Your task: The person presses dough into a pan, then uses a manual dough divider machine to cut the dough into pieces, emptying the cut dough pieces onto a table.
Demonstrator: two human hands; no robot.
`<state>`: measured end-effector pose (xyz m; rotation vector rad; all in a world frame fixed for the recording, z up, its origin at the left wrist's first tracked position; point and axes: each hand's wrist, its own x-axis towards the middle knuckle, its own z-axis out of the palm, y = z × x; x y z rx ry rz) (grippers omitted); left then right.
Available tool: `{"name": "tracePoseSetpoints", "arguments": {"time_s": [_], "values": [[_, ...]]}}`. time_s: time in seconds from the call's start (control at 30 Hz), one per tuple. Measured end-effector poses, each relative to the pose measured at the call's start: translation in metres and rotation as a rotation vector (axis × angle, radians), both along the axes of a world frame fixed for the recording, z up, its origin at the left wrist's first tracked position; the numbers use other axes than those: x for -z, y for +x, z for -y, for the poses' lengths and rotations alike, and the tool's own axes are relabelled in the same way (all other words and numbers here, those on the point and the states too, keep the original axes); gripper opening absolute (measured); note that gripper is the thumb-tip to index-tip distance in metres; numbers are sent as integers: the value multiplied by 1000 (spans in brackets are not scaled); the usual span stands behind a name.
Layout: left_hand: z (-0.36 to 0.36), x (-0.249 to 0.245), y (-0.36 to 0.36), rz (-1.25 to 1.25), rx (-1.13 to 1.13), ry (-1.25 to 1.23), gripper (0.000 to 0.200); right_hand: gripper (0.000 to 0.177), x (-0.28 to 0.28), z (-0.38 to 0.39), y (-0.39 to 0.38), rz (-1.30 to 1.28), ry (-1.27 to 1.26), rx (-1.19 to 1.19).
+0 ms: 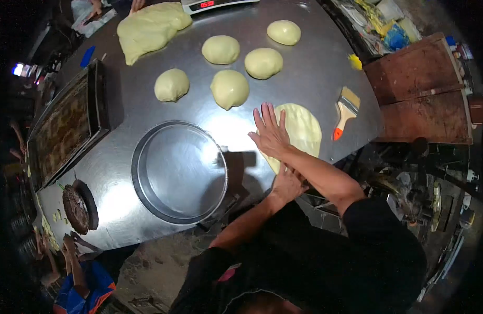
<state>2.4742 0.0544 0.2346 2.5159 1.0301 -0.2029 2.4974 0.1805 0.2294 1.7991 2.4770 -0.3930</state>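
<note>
A flattened sheet of pale yellow dough (303,128) lies near the table's front edge. My right hand (272,136) rests on its left side, fingers stretched out and spread, palm down. Closer to my body, my left hand (287,185) is at the dough's near end. My right forearm crosses over its fingers, so their grip is hidden. Several round dough balls (230,89) sit further back on the metal table. To the right of the sheet lies a flat brush (347,112) with pale bristles and an orange-tipped handle. A large round metal pan (179,172) stands left of my hands.
At the back, a big dough mass (152,30) lies beside a digital scale (207,6), with another person's hand near it. A dark rectangular tray (63,128) and a dark brown oblong object (76,209) are on the left. Another person's arm (74,261) reaches in there.
</note>
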Motion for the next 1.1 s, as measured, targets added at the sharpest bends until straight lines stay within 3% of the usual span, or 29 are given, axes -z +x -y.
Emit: {"name": "tracePoseSetpoints", "arguments": {"time_s": [0.03, 0.13, 0.17, 0.2, 0.27, 0.37, 0.43, 0.53, 0.6, 0.67, 0.7, 0.73, 0.77, 0.83, 0.87, 0.9, 0.93, 1.0, 1.03, 1.1], "values": [[1, 5, -3, 169, -55, 85, 73, 71, -1, -7, -9, -2, -14, 11], [-10, -10, -16, 218, 64, -77, 69, 70, 12, -17, 5, -165, -55, -95], [-12, 2, -20, 387, -37, -51, 66, 67, 0, -19, 16, -305, -180, -87], [-7, 16, -24, 399, -127, 141, 62, 67, 6, -9, 36, -304, -184, -62], [-5, 9, -44, 395, -220, 297, 64, 62, 22, -6, 96, 8, 100, -21], [-8, 8, -72, 256, -209, 272, 75, 56, 0, -19, 119, 11, 32, -37], [-8, 18, -75, 233, -156, 317, 88, 54, -4, 1, 114, -9, -5, 8], [3, 12, -92, 172, -99, 264, 91, 56, -1, 47, 155, 87, -17, 22], [3, 16, -92, 314, -85, 366, 93, 58, 1, 66, 146, 36, -44, 24], [-8, 5, -69, 55, -91, 259, 87, 58, -11, 62, 129, 60, 105, 127], [3, 6, -64, 54, -85, 245, 87, 57, -5, 84, 125, 109, 190, -53], [16, 5, -62, 158, -50, 189, 79, 57, -8, 114, 128, -46, 6, -58], [19, 2, -63, 259, -11, 139, 72, 55, -6, 140, 131, -81, 8, -35], [-4, -10, -61, 229, 17, 74, 67, 54, -19, 131, 134, -109, 46, -21], [-2, -21, -70, 183, 52, -38, 63, 51, -24, 135, 129, -201, -143, 91], [-44, -40, -69, 116, 249, -369, 60, 49, -35, 106, 132, -274, -279, 182], [-81, -30, -55, 118, 247, -332, 60, 49, -40, 77, 132, -433, -281, 260], [-108, 7, -36, 315, -124, 273, 69, 46, -43, 39, 108, -472, 103, 189], [-116, 13, -32, 313, -125, 281, 69, 52, -28, 19, 104, -294, 124, 108], [-138, 19, -25, 46, -100, 402, 76, 54, 6, 11, 120, -215, 145, 45]]}}
